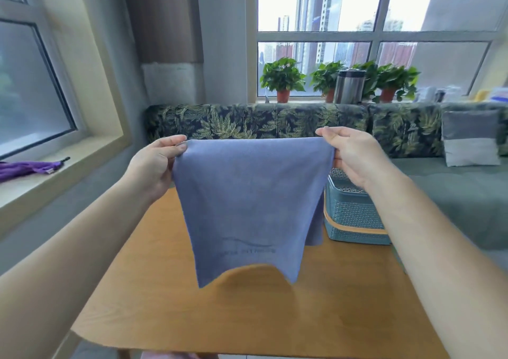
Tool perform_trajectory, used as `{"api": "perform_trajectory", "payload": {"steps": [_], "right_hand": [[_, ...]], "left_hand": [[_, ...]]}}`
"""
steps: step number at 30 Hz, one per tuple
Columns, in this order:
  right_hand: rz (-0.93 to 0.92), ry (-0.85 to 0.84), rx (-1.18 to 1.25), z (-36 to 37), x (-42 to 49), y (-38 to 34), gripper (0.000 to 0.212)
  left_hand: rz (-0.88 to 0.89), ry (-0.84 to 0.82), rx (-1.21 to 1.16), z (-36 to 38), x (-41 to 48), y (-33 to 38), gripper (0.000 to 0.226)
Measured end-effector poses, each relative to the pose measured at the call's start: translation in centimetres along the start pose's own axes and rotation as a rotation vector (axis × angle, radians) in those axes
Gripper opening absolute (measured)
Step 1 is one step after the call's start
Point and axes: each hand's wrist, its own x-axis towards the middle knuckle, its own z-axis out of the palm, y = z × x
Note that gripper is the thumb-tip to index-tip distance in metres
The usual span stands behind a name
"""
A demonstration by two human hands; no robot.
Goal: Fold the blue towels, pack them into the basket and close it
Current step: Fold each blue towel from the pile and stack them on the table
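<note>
Both hands, left hand (pixel 156 163) and right hand (pixel 350 153), pinch the blue towel's (pixel 247 207) top corners, holding it hanging above the table (pixel 330 303).

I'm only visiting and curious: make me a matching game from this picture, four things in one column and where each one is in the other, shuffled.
Things: 1 blue towel; 2 teal basket; 3 purple bundle; 4 potted plants.
Places: A on the left windowsill; B hanging in the air, pinched by the left hand and right hand; C on the far windowsill behind the sofa; D standing on the wooden table.
Pairs: 1-B; 2-D; 3-A; 4-C.
</note>
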Motion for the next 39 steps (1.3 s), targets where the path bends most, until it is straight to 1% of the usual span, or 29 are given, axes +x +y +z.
{"api": "perform_trajectory", "payload": {"steps": [2,4,6,7,9,13,14,16,18,20,21,22,24,26,27,28,30,32,33,34,37,39], "right_hand": [[-0.018,-0.085,0.036,-0.9,-1.3,-1.5,0.012],[-0.045,-0.161,0.071,-1.7,-2.8,-2.8,0.016],[-0.077,-0.174,0.078,-2.4,-4.0,-3.8,0.017],[-0.091,-0.153,0.065,-2.6,-4.5,-4.2,0.016],[-0.120,-0.074,-0.039,-2.8,-5.0,-4.6,0.012],[-0.140,0.060,-0.233,-2.8,-4.6,-4.2,0.006],[-0.131,0.069,-0.264,-2.7,-4.3,-3.8,0.005],[-0.087,0.058,-0.288,-2.4,-3.8,-2.9,0.004],[-0.043,0.020,-0.288,-2.1,-3.4,-2.0,0.007],[-0.021,-0.045,-0.336,-1.8,-2.9,-1.0,0.022],[-0.020,-0.075,-0.381,-1.5,-2.7,-0.5,0.029],[-0.023,-0.089,-0.441,-1.2,-2.3,0.1,0.032],[-0.058,-0.058,-0.640,-0.7,-0.9,0.9,0.025],[-0.102,0.000,-0.873,-0.4,0.7,1.1,0.016],[-0.137,0.035,-0.944,-0.3,1.5,0.9,0.014],[-0.179,0.069,-0.972,-0.4,2.3,0.8,0.014],[-0.289,0.100,-0.956,-0.5,3.3,0.6,0.014],[-0.391,0.092,-0.922,-0.6,3.1,0.4,0.015],[-0.414,0.076,-0.885,-0.6,2.7,0.5,0.017],[-0.409,0.057,-0.827,-0.6,2.1,0.8,0.019],[-0.314,-0.035,-0.713,-1.4,-0.5,3.5,0.023],[-0.257,-0.100,-0.632,-2.3,-2.6,7.2,0.025]], "left_hand": [[0.060,-0.017,0.008,0.1,-1.4,1.1,0.022],[0.108,-0.039,0.001,-0.1,-2.8,2.1,0.027],[0.147,-0.074,0.010,-0.3,-4.1,3.0,0.031],[0.163,-0.088,0.016,-0.2,-4.7,3.3,0.033],[0.187,-0.071,0.024,0.1,-5.4,3.5,0.030],[0.224,-0.013,0.093,0.4,-4.9,3.0,0.017],[0.237,-0.013,0.153,0.5,-4.6,2.6,0.016],[0.261,-0.004,0.310,0.3,-3.7,1.5,0.022],[0.227,0.001,0.411,0.1,-2.5,0.2,0.028],[0.175,-0.004,0.492,-0.2,-1.3,-1.3,0.028],[0.178,0.001,0.560,-0.3,-0.5,-2.1,0.026],[0.199,0.009,0.644,-0.3,0.1,-2.5,0.023],[0.300,0.005,0.871,0.0,1.3,-2.8,0.015],[0.449,-0.047,1.115,0.5,2.8,-2.3,0.018],[0.503,-0.059,1.174,0.7,3.5,-1.8,0.018],[0.538,-0.056,1.185,0.8,4.3,-1.4,0.016],[0.583,-0.019,1.152,1.1,5.3,-0.4,0.010],[0.565,0.012,1.084,1.4,5.2,-0.1,0.009],[0.520,0.011,1.027,1.5,4.9,-0.1,0.010],[0.458,-0.008,0.945,1.5,4.2,-0.3,0.013],[0.250,-0.123,0.644,0.6,1.3,-2.9,0.020],[0.171,-0.177,0.579,-0.9,-1.0,-6.3,0.019]]}}
